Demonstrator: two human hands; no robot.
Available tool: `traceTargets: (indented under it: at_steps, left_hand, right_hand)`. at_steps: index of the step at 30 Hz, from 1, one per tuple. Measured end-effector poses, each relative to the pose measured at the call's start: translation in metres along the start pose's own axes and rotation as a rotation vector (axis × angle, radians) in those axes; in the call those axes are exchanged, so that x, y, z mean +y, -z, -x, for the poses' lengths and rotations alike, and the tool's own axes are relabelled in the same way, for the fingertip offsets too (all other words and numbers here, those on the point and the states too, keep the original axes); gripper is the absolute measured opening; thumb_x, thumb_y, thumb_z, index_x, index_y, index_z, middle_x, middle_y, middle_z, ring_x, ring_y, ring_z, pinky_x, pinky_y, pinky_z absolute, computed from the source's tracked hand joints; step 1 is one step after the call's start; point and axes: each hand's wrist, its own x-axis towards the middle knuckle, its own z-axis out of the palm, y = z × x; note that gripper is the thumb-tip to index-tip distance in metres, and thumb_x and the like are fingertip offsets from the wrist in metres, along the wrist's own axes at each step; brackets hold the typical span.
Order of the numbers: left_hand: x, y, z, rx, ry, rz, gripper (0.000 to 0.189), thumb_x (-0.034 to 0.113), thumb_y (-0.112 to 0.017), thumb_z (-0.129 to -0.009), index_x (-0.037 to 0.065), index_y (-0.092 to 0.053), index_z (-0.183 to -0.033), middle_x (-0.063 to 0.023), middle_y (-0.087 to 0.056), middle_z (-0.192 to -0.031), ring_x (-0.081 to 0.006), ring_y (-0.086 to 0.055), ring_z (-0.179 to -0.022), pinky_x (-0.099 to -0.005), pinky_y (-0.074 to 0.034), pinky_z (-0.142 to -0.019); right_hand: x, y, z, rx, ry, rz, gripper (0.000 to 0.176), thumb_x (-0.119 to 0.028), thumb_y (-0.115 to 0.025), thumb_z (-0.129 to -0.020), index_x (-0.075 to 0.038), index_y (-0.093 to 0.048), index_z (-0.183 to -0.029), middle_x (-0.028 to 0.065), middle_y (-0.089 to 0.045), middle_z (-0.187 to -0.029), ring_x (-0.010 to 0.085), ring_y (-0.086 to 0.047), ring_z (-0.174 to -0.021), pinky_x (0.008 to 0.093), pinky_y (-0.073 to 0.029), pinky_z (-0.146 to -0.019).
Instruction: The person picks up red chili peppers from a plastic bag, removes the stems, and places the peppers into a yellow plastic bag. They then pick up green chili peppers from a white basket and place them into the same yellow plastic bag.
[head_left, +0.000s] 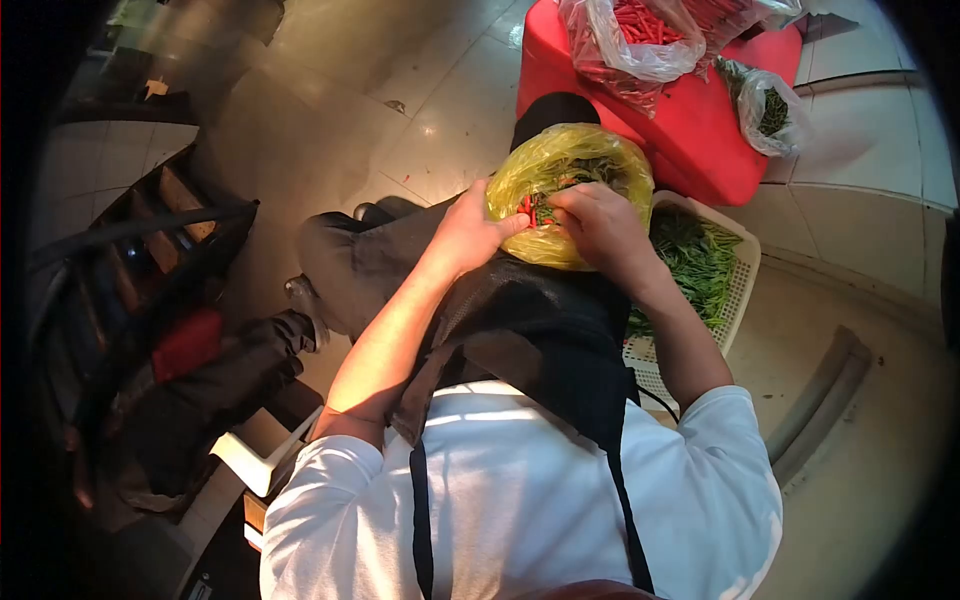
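A yellow plastic bag stands open on my lap, its rim rolled outward. Inside it are red chilies and a heap of green stems or chilies, too small to tell which. My left hand is at the bag's left side, its thumb reaching over the rim and pressed against the red chilies. From the right, my right hand reaches over the opening, its fingers pinched together beside the green and red pieces. What lies between those fingertips is hidden.
Clear bags of red chilies and a smaller bag of green ones sit on a red stool. A white basket of long green vegetables stands to my right. A dark slatted rack is at left.
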Motion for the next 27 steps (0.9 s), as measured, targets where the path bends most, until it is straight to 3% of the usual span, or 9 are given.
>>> traceTargets:
  at_steps: [3, 6, 9, 12, 18, 24, 27]
  left_hand:
    - [0.007, -0.007, 0.002, -0.077, 0.127, 0.557, 0.046, 0.01, -0.067, -0.092, -0.007, -0.049, -0.131, -0.0139, -0.064, -0.118, -0.0193, -0.062, -0.106, -0.0322, -0.05, -0.093]
    - [0.002, -0.013, 0.001, -0.111, 0.147, 0.723, 0.031, 0.004, -0.06, -0.094, -0.005, -0.055, -0.123, -0.009, -0.066, -0.111, -0.0139, -0.063, -0.097, -0.0279, -0.05, -0.087]
    - [0.009, -0.016, 0.001, -0.091, 0.219, 0.879, 0.026, 0.004, -0.059, -0.095, -0.003, -0.059, -0.119, -0.0073, -0.067, -0.105, -0.0138, -0.063, -0.094, -0.0278, -0.05, -0.086]
    - [0.001, -0.021, -0.001, -0.058, 0.125, 0.717, 0.025, 0.006, -0.056, -0.098, -0.002, -0.059, -0.121, -0.0081, -0.067, -0.108, -0.0143, -0.065, -0.094, -0.0283, -0.052, -0.086]
    - [0.022, -0.02, 0.003, -0.053, 0.176, 0.845, 0.024, 0.009, -0.057, -0.098, -0.001, -0.061, -0.12, -0.0055, -0.068, -0.106, -0.0127, -0.064, -0.092, -0.0273, -0.051, -0.085]
    - [0.003, -0.024, 0.0, -0.05, 0.077, 0.588, 0.029, 0.004, -0.058, -0.096, -0.002, -0.057, -0.124, -0.0076, -0.066, -0.111, -0.0123, -0.063, -0.096, -0.0268, -0.05, -0.088]
    - [-0.011, -0.02, -0.001, 0.017, 0.04, 0.41, 0.035, 0.004, -0.061, -0.095, -0.003, -0.053, -0.129, -0.0087, -0.066, -0.113, -0.0127, -0.062, -0.098, -0.027, -0.049, -0.089]
  right_hand:
    - [-0.004, -0.008, -0.008, -0.191, -0.197, 0.019, 0.019, -0.017, -0.07, -0.082, -0.002, -0.064, -0.091, 0.0202, -0.065, -0.081, 0.0384, -0.064, -0.082, 0.0468, -0.05, -0.071]
    - [-0.011, -0.015, -0.013, -0.174, -0.284, -0.077, 0.027, -0.02, -0.074, -0.08, 0.0, -0.062, -0.093, 0.0245, -0.064, -0.082, 0.0422, -0.064, -0.082, 0.0482, -0.05, -0.071]
    - [-0.02, -0.013, -0.017, -0.134, -0.339, -0.114, 0.043, -0.022, -0.08, -0.075, 0.002, -0.062, -0.106, 0.0242, -0.067, -0.091, 0.0387, -0.066, -0.088, 0.0434, -0.051, -0.073]
    - [-0.016, -0.02, -0.014, -0.094, -0.292, -0.124, 0.048, -0.019, -0.081, -0.075, 0.002, -0.06, -0.112, 0.0237, -0.067, -0.092, 0.0382, -0.067, -0.084, 0.042, -0.052, -0.071]
    - [-0.02, -0.023, -0.011, 0.006, -0.269, -0.156, 0.043, -0.011, -0.077, -0.074, 0.001, -0.059, -0.111, 0.022, -0.065, -0.087, 0.0352, -0.066, -0.078, 0.0389, -0.051, -0.068]
    - [-0.001, -0.029, -0.006, -0.016, -0.324, -0.074, 0.032, -0.003, -0.066, -0.075, 0.0, -0.059, -0.106, 0.0224, -0.065, -0.085, 0.0356, -0.067, -0.082, 0.0408, -0.052, -0.07]
    - [0.007, -0.017, -0.006, 0.003, -0.424, -0.038, 0.027, -0.006, -0.066, -0.076, -0.002, -0.06, -0.102, 0.0208, -0.066, -0.087, 0.0423, -0.064, -0.085, 0.0486, -0.05, -0.075]
